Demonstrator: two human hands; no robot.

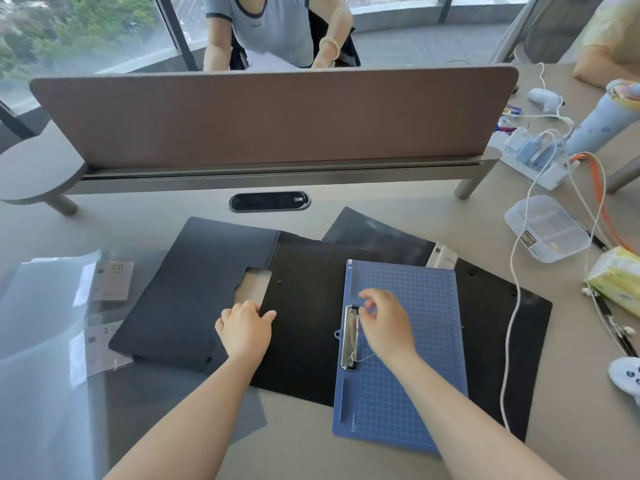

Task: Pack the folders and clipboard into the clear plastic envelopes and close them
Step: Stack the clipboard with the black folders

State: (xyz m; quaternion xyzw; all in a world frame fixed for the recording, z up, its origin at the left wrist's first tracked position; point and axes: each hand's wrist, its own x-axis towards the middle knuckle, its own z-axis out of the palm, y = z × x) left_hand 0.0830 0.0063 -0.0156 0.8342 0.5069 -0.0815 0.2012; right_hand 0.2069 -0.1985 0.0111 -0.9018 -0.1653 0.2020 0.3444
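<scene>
Landmark: blue clipboard (401,358), lying on a black folder (308,323).
Right hand (386,322): fingers curled loosely over its metal clip (350,337), gripping nothing.
Left hand (246,329): left of clipboard, flat on the folders.
Clear envelopes (45,327): far left.

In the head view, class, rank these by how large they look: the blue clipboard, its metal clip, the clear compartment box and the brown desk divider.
1. brown desk divider
2. blue clipboard
3. clear compartment box
4. metal clip
</scene>
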